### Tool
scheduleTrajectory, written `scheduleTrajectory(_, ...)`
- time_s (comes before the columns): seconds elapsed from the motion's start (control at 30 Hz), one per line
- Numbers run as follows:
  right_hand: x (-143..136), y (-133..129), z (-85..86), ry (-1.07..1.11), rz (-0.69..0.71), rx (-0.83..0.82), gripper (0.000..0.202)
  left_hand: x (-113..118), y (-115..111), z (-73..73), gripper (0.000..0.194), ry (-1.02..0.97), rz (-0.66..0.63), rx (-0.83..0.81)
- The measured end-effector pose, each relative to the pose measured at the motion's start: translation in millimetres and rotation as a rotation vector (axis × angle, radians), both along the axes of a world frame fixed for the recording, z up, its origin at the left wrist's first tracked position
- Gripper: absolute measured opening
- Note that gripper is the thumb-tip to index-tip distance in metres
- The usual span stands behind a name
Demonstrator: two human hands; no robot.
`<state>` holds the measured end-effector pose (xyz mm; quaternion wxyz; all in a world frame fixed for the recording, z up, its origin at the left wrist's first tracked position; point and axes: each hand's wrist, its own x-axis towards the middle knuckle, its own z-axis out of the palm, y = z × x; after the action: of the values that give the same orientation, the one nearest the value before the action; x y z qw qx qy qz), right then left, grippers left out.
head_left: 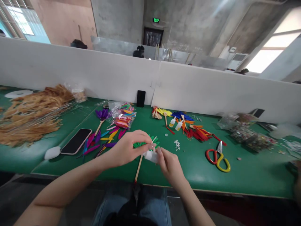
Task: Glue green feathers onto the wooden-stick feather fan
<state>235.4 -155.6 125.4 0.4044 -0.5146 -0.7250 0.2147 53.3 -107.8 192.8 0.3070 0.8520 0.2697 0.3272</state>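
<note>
My right hand (171, 163) is closed around a small white bottle (150, 156), tipped on its side with its narrower end toward the left. My left hand (135, 146) is pinched together at that end, with a thin white piece by the fingertips; what exactly they grip is unclear. Behind and below both hands lies a green feather fan (137, 145), partly covered by the left fingers. Its light wooden stick (139, 168) points toward me, reaching the table's front edge with a red tip.
Red-and-yellow-handled scissors (220, 157) lie right, near white beads (177, 145). Two small glue bottles (178, 125) stand before a blue feather fan (182, 116). Loose coloured feathers (113, 136), a phone (76, 142) and brown fibres (35, 116) lie left. A white partition (199, 88) closes the back.
</note>
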Motion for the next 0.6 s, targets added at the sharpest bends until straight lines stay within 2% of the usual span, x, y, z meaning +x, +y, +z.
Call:
scheduleTrajectory(0.07,-1,2,-2.2,-0.029,-0.087,0.072,0.032,5,-14,-3.2,0.015,0.007,0.043,0.262)
scheduleTrajectory(0.17,-4,2,-5.5,0.043,-0.185,0.149,0.029,10,-36,-23.6,0.012,0.004,0.183,0.614)
scheduleTrajectory(0.23,-8,0,-6.3,0.121,-0.244,0.172,0.028,13,-48,-41.7,0.021,-0.072,0.315,0.758)
scheduleTrajectory(0.27,-11,-2,-6.0,0.16,-0.269,0.171,0.029,14,-52,-50.1,0.024,-0.107,0.343,0.762)
scheduleTrajectory(0.33,-16,-5,-4.2,0.242,-0.301,0.15,0.031,18,-57,-62.9,0.024,-0.214,0.368,0.646)
scheduleTrajectory(0.4,-22,-8,-1.4,0.343,-0.319,0.107,0.035,22,-59,-70.1,0.018,-0.34,0.364,0.417)
scheduleTrajectory(0.53,-32,-12,3.1,0.51,-0.343,0.048,0.042,30,-61,-75.9,0.01,-0.561,0.283,-0.052)
scheduleTrajectory(0.6,-35,-12,3.3,0.533,-0.356,0.079,0.043,34,-63,-77.2,0.012,-0.628,0.225,-0.153)
